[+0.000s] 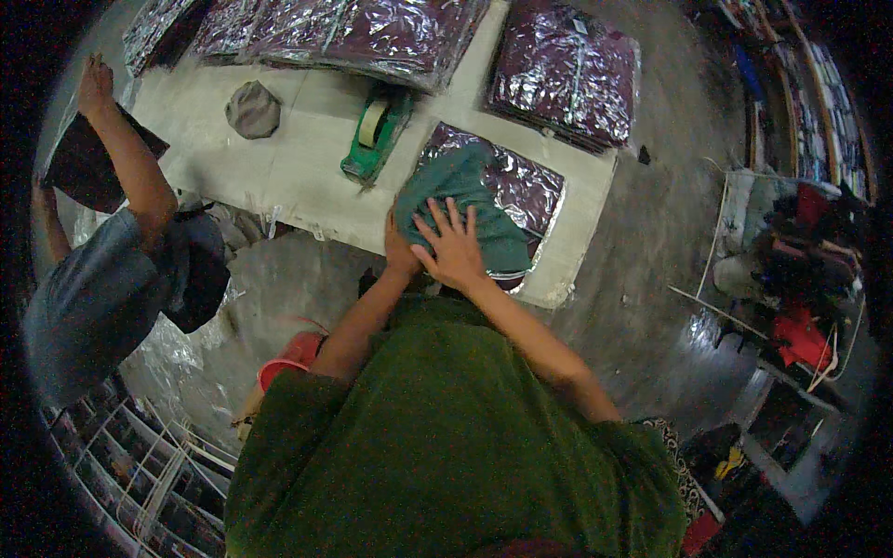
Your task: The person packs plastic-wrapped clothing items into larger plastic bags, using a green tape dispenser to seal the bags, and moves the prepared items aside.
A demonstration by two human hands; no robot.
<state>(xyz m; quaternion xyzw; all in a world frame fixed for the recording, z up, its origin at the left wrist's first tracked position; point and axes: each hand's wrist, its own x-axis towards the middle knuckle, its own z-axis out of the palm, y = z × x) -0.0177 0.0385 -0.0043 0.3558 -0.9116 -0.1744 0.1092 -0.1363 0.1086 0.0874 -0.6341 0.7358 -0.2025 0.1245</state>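
Note:
A teal-green cloth (467,191) lies over a maroon garment in a clear plastic bag (528,191) on the near right part of the table. My right hand (454,249) rests flat on the cloth, its fingers spread. Against the cloth's left edge lies my left hand (400,249), with its fingers stretched forward and partly out of sight. Neither hand grips anything that I can see. Part of the bagged garment is hidden under the cloth.
A green tape dispenser (372,138) and a crumpled grey cloth (252,110) sit on the pale table (307,167). Bagged maroon garments are stacked at the back (363,37) and far right (566,79). A co-worker (102,288) holds a dark piece at left. A red bucket (293,356) stands nearby.

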